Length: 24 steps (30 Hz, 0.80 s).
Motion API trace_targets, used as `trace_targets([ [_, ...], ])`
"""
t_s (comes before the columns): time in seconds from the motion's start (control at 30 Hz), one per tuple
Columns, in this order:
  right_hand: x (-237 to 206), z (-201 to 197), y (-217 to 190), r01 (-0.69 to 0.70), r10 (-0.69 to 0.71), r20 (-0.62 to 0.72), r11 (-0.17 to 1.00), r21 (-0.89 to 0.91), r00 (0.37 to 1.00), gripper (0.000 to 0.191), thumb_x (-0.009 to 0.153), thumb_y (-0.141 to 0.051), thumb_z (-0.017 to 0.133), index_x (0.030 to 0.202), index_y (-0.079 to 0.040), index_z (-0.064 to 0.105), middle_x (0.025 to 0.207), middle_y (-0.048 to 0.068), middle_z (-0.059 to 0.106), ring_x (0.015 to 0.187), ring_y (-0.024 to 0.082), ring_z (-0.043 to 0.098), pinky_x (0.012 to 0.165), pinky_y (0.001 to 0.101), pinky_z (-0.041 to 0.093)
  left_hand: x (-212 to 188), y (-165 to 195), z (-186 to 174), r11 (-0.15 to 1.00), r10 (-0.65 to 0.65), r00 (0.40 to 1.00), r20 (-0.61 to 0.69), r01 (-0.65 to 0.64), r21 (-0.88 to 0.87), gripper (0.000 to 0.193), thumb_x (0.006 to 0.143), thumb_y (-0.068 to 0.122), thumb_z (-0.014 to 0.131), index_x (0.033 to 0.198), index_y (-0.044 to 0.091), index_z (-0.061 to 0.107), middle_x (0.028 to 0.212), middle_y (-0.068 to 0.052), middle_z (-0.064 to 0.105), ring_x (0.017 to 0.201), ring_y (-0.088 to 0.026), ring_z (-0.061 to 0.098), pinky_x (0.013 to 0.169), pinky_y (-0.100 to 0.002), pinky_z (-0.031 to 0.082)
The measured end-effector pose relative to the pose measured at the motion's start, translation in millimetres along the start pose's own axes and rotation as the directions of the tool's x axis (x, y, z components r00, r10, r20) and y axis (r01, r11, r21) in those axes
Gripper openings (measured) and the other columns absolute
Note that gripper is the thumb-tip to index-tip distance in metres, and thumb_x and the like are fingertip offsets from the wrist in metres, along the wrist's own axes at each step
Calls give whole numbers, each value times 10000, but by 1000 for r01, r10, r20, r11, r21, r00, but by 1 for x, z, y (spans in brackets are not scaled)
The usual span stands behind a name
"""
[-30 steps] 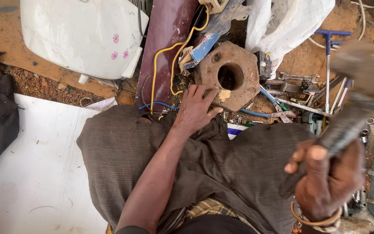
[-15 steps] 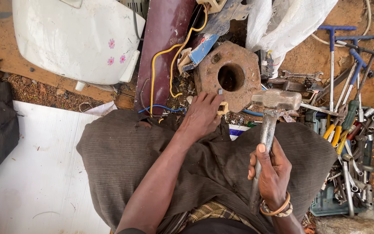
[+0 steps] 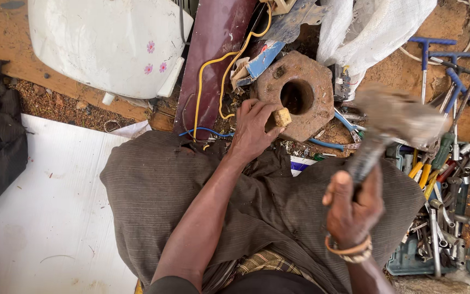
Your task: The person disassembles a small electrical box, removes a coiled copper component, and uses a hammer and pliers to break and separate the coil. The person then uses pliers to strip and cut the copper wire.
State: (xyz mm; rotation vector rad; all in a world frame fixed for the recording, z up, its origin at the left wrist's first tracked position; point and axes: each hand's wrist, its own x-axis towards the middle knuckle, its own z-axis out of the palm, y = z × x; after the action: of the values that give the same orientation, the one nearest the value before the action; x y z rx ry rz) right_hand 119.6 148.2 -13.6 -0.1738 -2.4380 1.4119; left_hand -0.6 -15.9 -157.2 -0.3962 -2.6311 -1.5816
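The left hand [image 3: 254,128] pinched a small tan block [image 3: 283,117] on the rusty holed metal disc [image 3: 295,95]; right hand [image 3: 352,204] fingers gripped a blurred steel hammer [image 3: 395,117]. Striking squarely would spare those fingers.

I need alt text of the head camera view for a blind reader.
A seated person's right hand raises a blurred hammer, while the left hand holds a small tan piece on a rusty block with a hole. Tools lie on the ground beside.

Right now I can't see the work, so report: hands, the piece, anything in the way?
Left hand pins small tan block on rusty holed metal disc. Right hand grips raised blurred hammer. Nothing between.
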Motion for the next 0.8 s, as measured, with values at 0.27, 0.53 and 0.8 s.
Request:
trace_targets([
  [0.27, -6, -15, 12, -207, 228, 184, 970, -127, 956, 589, 1007, -372, 580, 1437, 27, 526, 721, 64, 643, 483, 93, 577, 350, 246, 498, -1, -5, -1, 995, 65, 998, -13, -64, 70, 594, 753, 216, 887, 1284, 102, 648, 1289, -84, 630, 1253, -324, 463, 1070, -477, 348],
  [0.53, -5, 17, 10, 12, -13, -32, 999, -45, 999, 494, 1124, -289, 511, 1461, 42, 368, 770, 41, 602, 523, 92, 574, 424, 251, 502, -2, -6, 0, 999, 16, 999, 28, -17, 43, 605, 755, 230, 883, 1303, 99, 662, 1271, -64, 639, 1247, -299, 472, 1095, -460, 360],
  [0.8, -10, -19, 22, -452, 453, 91, 891, -34, 887, 428, 1042, -324, 545, 1347, -25, 550, 643, 33, 562, 449, 77, 509, 364, 254, 434, 1, 9, -7, 986, 34, 999, 28, -38, 163, 636, 809, 386, 929, 1284, 67, 653, 1295, -120, 573, 1218, -343, 443, 1028, -522, 340],
])
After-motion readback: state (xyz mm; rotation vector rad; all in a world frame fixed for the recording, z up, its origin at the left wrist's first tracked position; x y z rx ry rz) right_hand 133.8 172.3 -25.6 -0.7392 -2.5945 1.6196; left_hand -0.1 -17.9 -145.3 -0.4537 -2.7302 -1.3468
